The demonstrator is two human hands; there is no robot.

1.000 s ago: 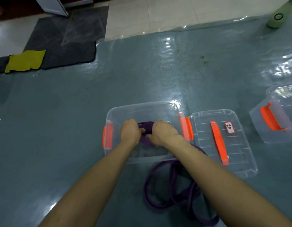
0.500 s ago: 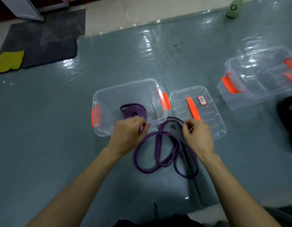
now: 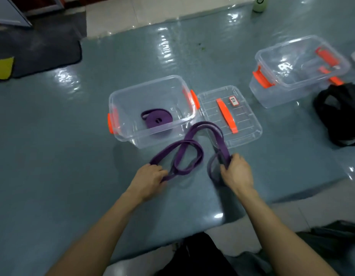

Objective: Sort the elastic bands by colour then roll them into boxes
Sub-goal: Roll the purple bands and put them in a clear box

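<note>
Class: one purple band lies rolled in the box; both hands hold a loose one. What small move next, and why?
Probably pull the left hand and right hand apart to straighten the loose purple band: it lies crossed in loops, unfit for rolling.

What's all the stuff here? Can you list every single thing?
rolled band: 1, purple, inside the near box
loose bands: number unclear, purple, looped on the mat in front of the near box
near box: 1, clear with orange clips, middle
far box: 1, clear with orange clips, far right
lid: 1, clear with orange handle, right of the near box
label: 1, white, on the lid
black heap: 1, black, right edge
mat: 1, shiny blue-grey, under everything
rug: 1, dark grey, top left
cloth: 1, yellow, left edge
bottle: 1, pale green, top edge
left hand: holds the loose bands
right hand: holds the loose bands
</note>
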